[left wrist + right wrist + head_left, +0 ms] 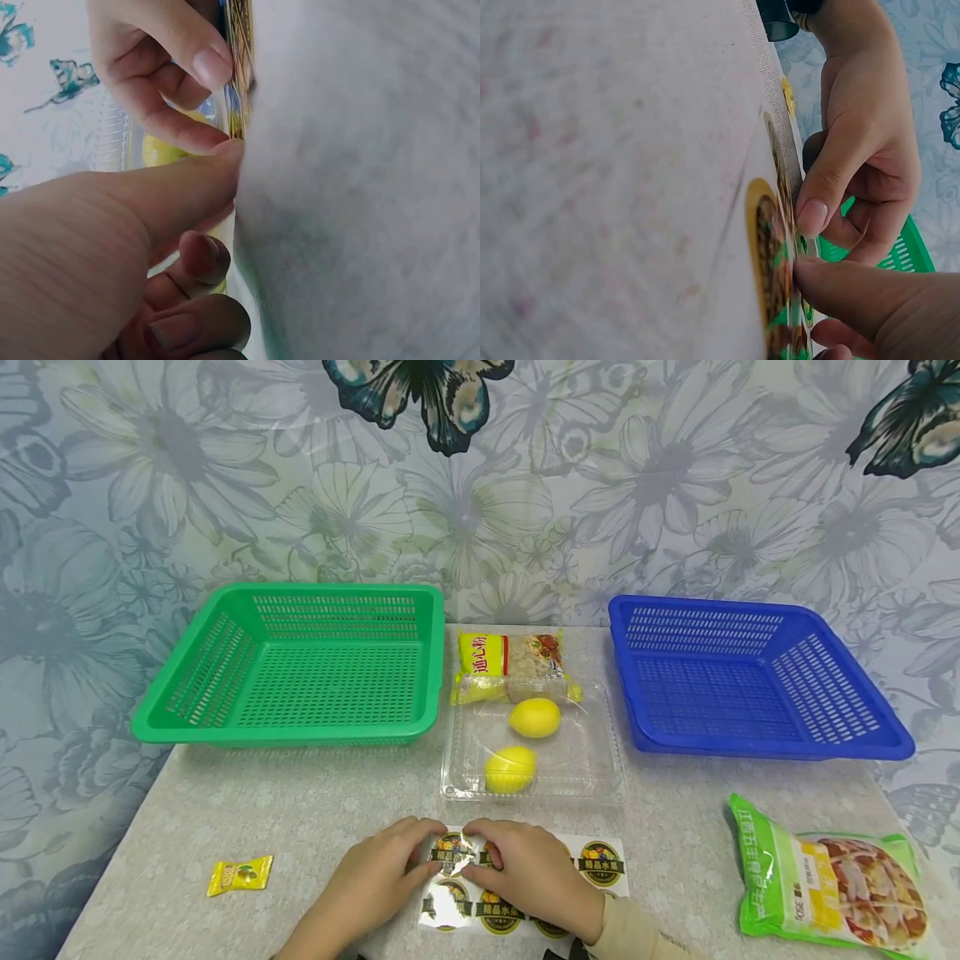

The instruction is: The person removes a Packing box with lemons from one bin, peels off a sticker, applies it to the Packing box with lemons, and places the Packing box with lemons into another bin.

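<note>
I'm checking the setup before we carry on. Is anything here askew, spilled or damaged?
Nothing is spilled or damaged. One oddity: the noodle packet lies half on the clear lemon box, tilted over its back edge. Both hands are peeling a sticker off the sticker sheet, so its corner lifts.

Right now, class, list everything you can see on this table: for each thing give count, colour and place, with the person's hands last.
Green plastic mesh basket: one, green, rear left.
Blue plastic mesh basket: one, blue, rear right.
Clear plastic clamshell box: one, transparent, centre.
Yellow lemons: two, yellow, inside the box.
Yellow pasta packet: one, yellow, behind the box.
Green food bag: one, green, front right.
Small yellow candy wrapper: one, yellow, front left.
Sheet of round fruit stickers: one, dark labels with gold rims, front centre.
Left hand: on the sheet.
Right hand: on the sheet, pinching a sticker.
</note>
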`<state>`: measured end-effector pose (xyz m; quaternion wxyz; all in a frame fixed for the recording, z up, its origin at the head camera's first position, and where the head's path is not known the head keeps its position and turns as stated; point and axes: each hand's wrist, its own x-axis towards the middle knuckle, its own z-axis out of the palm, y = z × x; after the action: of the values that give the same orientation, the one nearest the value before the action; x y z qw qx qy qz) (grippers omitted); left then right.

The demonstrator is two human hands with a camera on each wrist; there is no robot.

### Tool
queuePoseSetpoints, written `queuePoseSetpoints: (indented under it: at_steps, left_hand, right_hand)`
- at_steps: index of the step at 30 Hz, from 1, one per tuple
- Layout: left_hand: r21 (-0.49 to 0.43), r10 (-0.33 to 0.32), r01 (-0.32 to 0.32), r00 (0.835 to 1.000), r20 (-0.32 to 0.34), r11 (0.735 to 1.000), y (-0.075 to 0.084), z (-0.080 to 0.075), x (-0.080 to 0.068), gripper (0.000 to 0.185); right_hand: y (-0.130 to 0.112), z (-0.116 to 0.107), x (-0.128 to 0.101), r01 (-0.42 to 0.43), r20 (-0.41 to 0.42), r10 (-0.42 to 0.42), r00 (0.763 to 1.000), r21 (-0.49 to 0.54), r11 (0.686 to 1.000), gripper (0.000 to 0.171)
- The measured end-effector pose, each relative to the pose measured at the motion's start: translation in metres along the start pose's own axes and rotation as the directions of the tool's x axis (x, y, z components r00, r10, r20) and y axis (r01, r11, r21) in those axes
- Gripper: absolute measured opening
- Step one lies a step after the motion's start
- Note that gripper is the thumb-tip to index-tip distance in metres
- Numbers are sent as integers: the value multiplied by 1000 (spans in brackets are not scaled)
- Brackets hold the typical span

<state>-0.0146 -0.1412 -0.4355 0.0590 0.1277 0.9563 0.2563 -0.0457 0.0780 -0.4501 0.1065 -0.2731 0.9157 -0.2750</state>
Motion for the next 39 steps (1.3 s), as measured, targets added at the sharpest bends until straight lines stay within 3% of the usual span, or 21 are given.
queuePoseSetpoints:
  at_steps: [9, 23, 39]
  left_hand:
    - [-14, -10, 10, 1000, 16, 1000, -1, 1, 2, 33]
    - [-84, 15, -12, 999, 40, 996, 0, 1, 3, 30]
    - [-133, 28, -22, 998, 48, 991, -1, 2, 4, 26]
  right_hand:
    - [0, 1, 2, 18, -11, -18, 1000, 21, 1000, 38]
    - [0, 0, 4, 15, 44, -22, 999, 149, 989, 34]
    - [3, 1, 1, 75, 3, -77, 997, 150, 986, 31]
